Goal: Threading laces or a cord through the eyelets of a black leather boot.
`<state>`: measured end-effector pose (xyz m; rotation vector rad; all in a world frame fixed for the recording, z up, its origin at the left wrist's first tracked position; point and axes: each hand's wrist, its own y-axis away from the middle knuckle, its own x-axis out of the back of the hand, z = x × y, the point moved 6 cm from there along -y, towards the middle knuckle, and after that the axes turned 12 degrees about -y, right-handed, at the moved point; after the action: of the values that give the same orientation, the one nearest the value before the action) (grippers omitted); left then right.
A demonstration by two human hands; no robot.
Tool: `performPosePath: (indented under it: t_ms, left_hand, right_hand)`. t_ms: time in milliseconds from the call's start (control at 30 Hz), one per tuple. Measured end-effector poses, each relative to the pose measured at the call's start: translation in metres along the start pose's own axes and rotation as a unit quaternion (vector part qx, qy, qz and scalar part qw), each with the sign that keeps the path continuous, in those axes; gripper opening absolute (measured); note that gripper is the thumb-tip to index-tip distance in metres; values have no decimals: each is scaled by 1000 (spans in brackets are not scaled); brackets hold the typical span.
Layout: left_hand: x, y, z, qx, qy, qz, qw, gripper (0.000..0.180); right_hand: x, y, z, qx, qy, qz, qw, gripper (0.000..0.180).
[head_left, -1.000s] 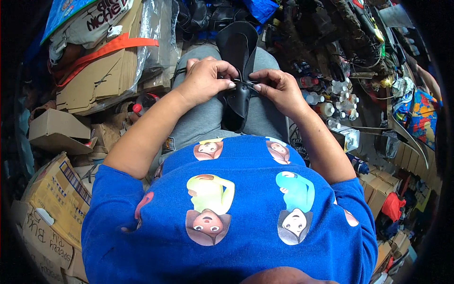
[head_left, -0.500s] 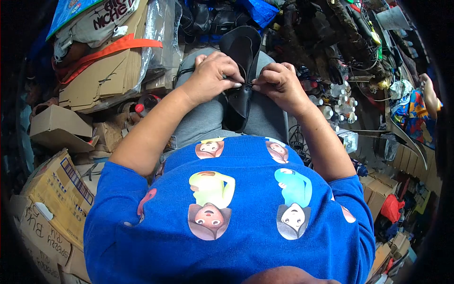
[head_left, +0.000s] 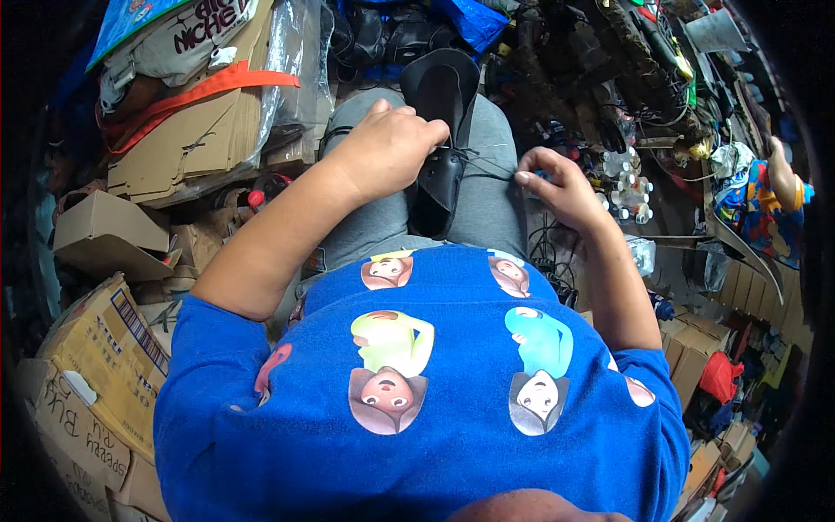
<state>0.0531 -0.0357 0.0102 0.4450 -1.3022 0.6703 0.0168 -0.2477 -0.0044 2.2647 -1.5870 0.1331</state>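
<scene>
Now left hand (head_left: 390,148) clamps black shoe (head_left: 442,165); right hand (head_left: 557,184) fingers pinch thread (head_left: 487,172).

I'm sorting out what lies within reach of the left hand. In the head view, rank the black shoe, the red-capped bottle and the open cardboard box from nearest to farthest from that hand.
1. black shoe: on the lap, under the left hand, touching it.
2. red-capped bottle: on the person's left, lower, among the clutter.
3. open cardboard box: farther left, on the floor.

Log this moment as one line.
left hand holding black shoe on lap | right hand pulling thread sideways | boxes around
</scene>
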Motion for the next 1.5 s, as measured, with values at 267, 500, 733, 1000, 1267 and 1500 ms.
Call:
performPosePath:
  t_ms: [267, 500, 733, 1000, 1267, 1500]
  left_hand:
    - [-2, -6, 12, -64, -40, 43, 996, 16]
    - [-11, -1, -2, -33, -28, -21, 999, 17]
    - [-14, -1, -8, -23, 6, -29, 999, 13]
    - [-18, 1, -9, -52, 34, -5, 998, 10]
    - [26, 120, -118, 137, 15, -22, 990, 27]
    - [84, 101, -115, 144, 444, 174, 867, 12]
  right_hand:
    - [31, -55, -25, 113, 383, 129, 908, 15]
    - [-28, -41, -73, 227, 469, -61, 851, 12]
    - [-39, -48, -80, 270, 536, -63, 798, 10]
    - [-61, -50, -59, 222, 512, -166, 813, 10]
    - [44, -20, -10, 94, 478, -61, 871, 4]
    - [80, -30, -31, 111, -404, 149, 896, 16]
